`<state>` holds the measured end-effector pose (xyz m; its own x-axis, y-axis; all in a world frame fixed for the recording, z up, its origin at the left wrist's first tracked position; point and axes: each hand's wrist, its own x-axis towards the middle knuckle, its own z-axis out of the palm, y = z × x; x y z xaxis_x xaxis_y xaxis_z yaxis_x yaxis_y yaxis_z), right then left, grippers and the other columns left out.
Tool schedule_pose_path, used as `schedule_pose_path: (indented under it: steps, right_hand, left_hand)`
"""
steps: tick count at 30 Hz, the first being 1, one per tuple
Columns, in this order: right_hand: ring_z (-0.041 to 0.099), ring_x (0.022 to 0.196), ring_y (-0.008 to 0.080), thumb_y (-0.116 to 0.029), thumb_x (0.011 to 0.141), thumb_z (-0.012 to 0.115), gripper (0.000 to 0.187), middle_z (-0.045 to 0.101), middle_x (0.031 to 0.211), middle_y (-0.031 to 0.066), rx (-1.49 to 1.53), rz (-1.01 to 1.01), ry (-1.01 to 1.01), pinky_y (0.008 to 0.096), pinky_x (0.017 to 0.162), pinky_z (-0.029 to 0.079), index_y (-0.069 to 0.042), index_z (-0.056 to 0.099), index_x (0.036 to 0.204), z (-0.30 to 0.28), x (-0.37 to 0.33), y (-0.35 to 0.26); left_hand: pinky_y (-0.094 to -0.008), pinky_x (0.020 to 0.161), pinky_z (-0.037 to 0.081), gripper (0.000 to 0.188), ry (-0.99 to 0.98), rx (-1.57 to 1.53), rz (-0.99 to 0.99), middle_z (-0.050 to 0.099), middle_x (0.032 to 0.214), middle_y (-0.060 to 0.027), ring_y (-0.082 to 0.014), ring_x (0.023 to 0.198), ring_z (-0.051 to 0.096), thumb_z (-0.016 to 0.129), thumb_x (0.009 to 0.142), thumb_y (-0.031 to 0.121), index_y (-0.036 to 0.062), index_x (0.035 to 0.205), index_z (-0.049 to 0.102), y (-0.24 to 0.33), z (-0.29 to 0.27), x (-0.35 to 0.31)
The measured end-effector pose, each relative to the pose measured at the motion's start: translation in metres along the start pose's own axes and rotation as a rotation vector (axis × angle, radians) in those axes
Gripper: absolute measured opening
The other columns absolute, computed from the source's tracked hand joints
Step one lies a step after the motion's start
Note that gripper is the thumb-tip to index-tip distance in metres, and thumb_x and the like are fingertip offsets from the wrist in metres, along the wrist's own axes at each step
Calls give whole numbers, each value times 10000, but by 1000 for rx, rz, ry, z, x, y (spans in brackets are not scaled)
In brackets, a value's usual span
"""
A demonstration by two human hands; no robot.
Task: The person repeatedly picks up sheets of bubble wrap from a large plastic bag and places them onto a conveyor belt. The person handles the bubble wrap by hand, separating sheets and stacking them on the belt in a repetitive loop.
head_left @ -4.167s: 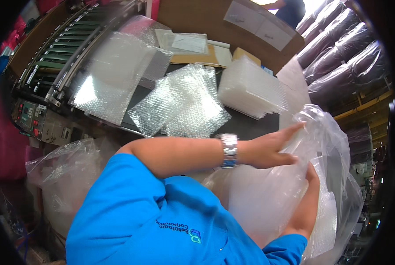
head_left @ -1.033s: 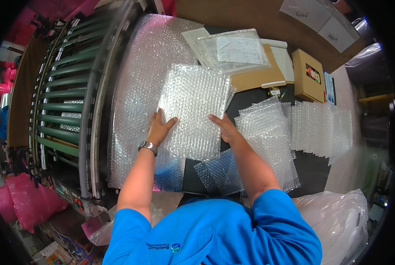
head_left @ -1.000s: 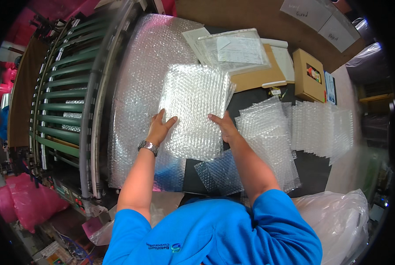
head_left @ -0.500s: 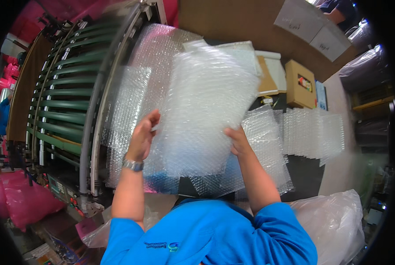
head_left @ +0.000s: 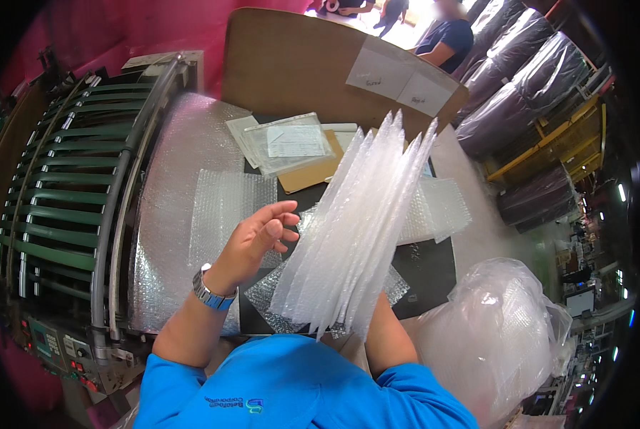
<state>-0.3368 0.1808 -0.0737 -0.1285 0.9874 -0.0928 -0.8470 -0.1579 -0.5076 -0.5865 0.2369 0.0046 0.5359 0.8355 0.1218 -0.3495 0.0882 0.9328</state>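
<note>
The left hand (head_left: 254, 239), fingers loosely bent, holds nothing, just off the sheets (head_left: 352, 236) at their nine o'clock. The right hand is hidden behind them; I can't tell its grip. The sheets stand fanned and tilted over the table (head_left: 438, 270). I'd say they're being squared up, which calls for the left hand against their edges. A bag (head_left: 484, 339) sits at four o'clock, rollers (head_left: 70, 204) at nine.

Rollers (head_left: 66, 196) stand at your left, a bag (head_left: 481, 336) at your right; before you, papers (head_left: 291, 141) lie on the surface (head_left: 436, 272), beyond your held bubble wrap (head_left: 348, 236).
</note>
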Motion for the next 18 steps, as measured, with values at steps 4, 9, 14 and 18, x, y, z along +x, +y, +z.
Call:
schedule_pose_path:
  steps: [4, 9, 14, 18]
  right_hand:
    - [541, 1023, 305, -325, 570, 790, 814, 527, 1143, 160, -42, 21, 18, 430, 840, 492, -12, 416, 1221, -9, -30, 2]
    - [527, 1041, 291, -258, 589, 796, 799, 520, 1153, 142, -186, 9, 9, 426, 856, 480, -22, 396, 1238, -24, -54, -8]
    - [519, 1052, 287, -241, 591, 792, 806, 509, 1169, 130, -158, 12, -18, 418, 874, 468, -28, 380, 1249, -37, -73, -18]
    - [514, 1060, 289, -227, 601, 783, 797, 501, 1181, 126, -135, 24, -25, 417, 882, 462, -28, 371, 1254, -31, -88, -40]
  left_hand:
    - [-254, 677, 458, 542, 92, 485, 220, 569, 927, -87, -133, 784, 565, 510, 834, 483, 22, 1119, 516, 31, 24, 15]
    - [-378, 538, 406, 382, 17, 840, 401, 523, 610, -167, -306, 570, 523, 439, 899, 304, 10, 666, 510, 39, 55, 43]
    - [-364, 526, 396, 352, 416, 608, 449, 535, 616, -153, -298, 580, 539, 434, 903, 299, 20, 710, 532, 24, 72, 59]
    - [-348, 521, 388, 370, 213, 511, 405, 499, 580, -120, -241, 531, 493, 460, 895, 344, 25, 714, 511, 29, 89, 67]
